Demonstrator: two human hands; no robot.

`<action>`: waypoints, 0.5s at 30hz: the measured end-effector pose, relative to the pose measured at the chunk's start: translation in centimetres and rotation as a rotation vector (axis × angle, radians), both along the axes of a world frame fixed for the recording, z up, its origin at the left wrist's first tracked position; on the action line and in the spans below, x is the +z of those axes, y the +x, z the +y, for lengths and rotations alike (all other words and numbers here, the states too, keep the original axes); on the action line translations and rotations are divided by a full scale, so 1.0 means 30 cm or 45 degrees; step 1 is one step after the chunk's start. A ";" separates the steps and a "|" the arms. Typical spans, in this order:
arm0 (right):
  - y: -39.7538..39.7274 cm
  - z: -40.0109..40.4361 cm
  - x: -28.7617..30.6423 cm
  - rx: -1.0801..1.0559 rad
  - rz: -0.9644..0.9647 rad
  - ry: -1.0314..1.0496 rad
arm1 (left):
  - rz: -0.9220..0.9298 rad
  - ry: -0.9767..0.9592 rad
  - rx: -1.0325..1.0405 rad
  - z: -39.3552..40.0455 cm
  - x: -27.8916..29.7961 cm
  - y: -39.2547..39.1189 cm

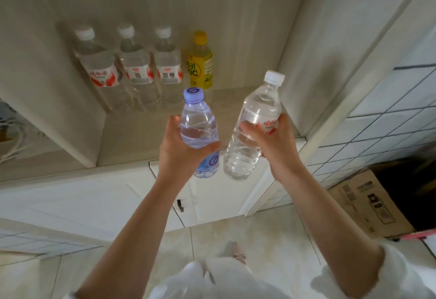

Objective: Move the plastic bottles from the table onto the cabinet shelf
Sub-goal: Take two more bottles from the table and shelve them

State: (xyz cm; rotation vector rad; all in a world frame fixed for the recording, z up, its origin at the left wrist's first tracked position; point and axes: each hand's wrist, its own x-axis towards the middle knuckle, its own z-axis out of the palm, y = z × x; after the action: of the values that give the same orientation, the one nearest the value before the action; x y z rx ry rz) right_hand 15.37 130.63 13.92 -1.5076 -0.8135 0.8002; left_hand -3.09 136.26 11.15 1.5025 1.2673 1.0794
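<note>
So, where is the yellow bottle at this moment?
In the head view the yellow bottle stands at the back of the cabinet shelf, at the right end of the row, next to three clear bottles.

A pale wood-grain cabinet (259, 27) filled the upper view, its open shelf (132, 133) lit softly from the front. White doors (99, 204) closed off the section beneath, one with a small dark handle (180, 205). The floor (271, 239) was glossy cream tile with thin grout lines. To the right rose a wall (389, 114) of white tiles with dark joints, and a printed cardboard box (363, 204) stood at its foot.
</note>
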 end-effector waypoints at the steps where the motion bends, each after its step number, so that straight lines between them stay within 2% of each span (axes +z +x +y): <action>1: 0.025 0.029 0.010 -0.009 -0.001 0.015 | -0.003 0.008 0.005 0.018 0.007 0.027; 4: 0.098 0.107 0.029 -0.054 -0.039 0.045 | -0.025 0.033 0.056 0.065 0.020 0.115; 11: 0.250 0.235 0.014 -0.025 -0.372 0.132 | 0.016 0.100 0.207 0.138 0.024 0.295; 15: 0.284 0.267 -0.029 0.029 -0.366 0.184 | -0.018 0.106 0.260 0.155 -0.005 0.343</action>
State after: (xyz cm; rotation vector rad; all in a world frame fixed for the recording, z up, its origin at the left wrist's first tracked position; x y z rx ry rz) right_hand 23.88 138.64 13.06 -1.5046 -1.0795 0.5339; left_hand 7.20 140.89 11.01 1.4471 1.4037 1.2866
